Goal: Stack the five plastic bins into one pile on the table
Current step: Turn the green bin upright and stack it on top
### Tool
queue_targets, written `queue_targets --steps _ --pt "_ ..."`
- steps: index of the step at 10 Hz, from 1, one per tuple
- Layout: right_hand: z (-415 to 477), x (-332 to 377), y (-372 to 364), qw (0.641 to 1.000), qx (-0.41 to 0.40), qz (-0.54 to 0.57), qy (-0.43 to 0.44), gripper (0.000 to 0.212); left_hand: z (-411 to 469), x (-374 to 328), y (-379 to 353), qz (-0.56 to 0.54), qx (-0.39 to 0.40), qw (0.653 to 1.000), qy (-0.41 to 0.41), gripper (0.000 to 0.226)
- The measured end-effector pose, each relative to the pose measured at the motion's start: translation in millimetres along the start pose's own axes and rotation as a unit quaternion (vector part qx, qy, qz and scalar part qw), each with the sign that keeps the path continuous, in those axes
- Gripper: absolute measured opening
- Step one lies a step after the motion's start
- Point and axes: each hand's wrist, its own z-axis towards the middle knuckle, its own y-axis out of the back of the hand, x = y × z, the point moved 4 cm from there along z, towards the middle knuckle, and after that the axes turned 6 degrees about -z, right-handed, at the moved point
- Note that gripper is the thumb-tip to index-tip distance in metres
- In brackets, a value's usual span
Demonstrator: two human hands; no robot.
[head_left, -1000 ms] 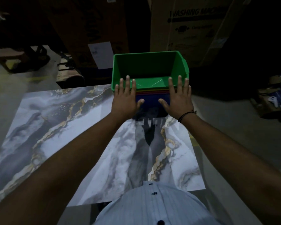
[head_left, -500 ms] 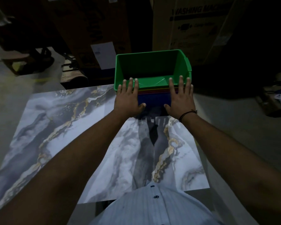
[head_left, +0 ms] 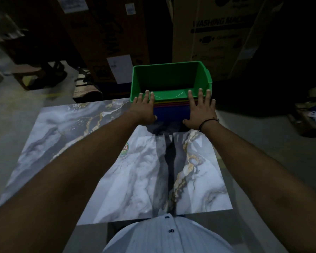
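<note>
Your left hand point(head_left: 144, 109) and right hand point(head_left: 202, 110) lie spread flat, fingers apart, against the near face of the nested pile just above the frame's centre, grasping nothing. The green bin point(head_left: 171, 79) sits topmost, with thin coloured rims and the blue bin point(head_left: 170, 115) showing beneath it at the far edge of the marble table point(head_left: 117, 179). No loose bin remains in view, so the stacking looks essentially finished; perhaps only a final squaring-up is left.
</note>
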Motion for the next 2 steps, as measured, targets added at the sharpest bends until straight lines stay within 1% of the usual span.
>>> queue_targets --steps 1,2 --pt "-15.7 -3.6 8.5 1.000 -0.002 0.015 -0.018 0.113 -25.8 -3.0 -13.3 0.018 -0.050 0.999 -0.005 0.102" --pt "-38.4 -2.4 -3.8 0.998 -0.043 0.041 -0.039 0.108 -46.8 4.3 -31.1 0.020 -0.082 0.996 -0.003 0.101"
